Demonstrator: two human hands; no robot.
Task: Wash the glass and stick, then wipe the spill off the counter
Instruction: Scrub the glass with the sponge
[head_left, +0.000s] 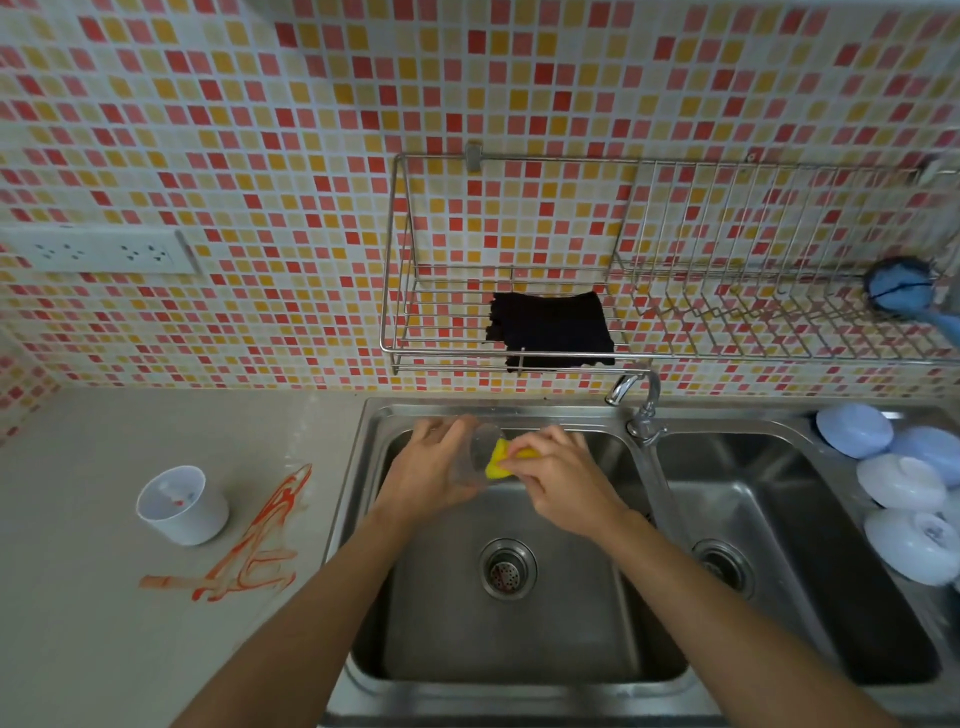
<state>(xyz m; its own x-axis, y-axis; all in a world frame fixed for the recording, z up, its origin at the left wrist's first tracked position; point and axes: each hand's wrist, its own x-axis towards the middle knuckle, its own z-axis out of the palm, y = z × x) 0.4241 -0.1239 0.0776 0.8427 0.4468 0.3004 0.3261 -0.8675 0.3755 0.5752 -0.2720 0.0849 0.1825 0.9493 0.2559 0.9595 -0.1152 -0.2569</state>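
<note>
Gripping the clear glass in our left hand while our right hand is pinching the yellow sponge at its rim over the sink, we are risking a wet slip

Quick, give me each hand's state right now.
Left hand: holds the clear glass over the sink.
Right hand: pinches the yellow sponge against the glass.

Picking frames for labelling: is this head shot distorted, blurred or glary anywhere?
Head view: wide-angle bending bows the wire rack and counter edges; the clear glass is faint between both hands; soft glare on the sink; the right edge smears.
</note>
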